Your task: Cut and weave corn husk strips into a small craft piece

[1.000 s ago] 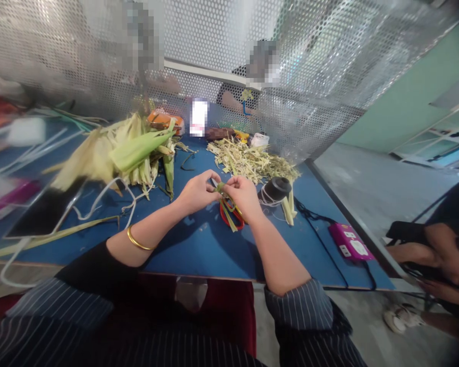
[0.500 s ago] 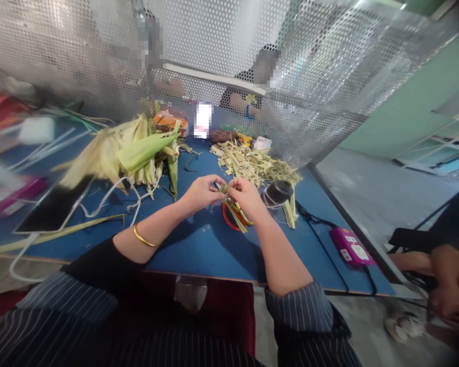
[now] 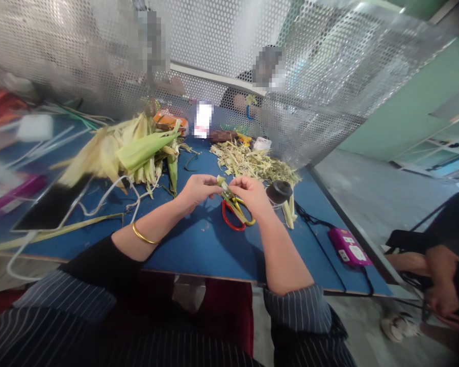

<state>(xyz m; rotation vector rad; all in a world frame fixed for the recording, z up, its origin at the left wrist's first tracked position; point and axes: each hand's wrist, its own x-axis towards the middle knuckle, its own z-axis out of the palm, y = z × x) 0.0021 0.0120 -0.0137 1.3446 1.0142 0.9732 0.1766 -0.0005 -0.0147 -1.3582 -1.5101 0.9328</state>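
Blue tabletop [image 3: 202, 250] lies beneath both hands [image 3: 196, 193], pinching a husk strip [image 3: 226, 192] near scissors [image 3: 224, 214]

Fingers [image 3: 211, 190] seemingly farther apart, more husk [image 3: 227, 192] visible

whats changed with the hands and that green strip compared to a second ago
The fingertips of the left hand and right hand have moved slightly apart, baring more of the green strip between them. The scissors' handles show more fully below. Neither hand has visibly let go. The black spool, corn husks and shredded heap stayed put.
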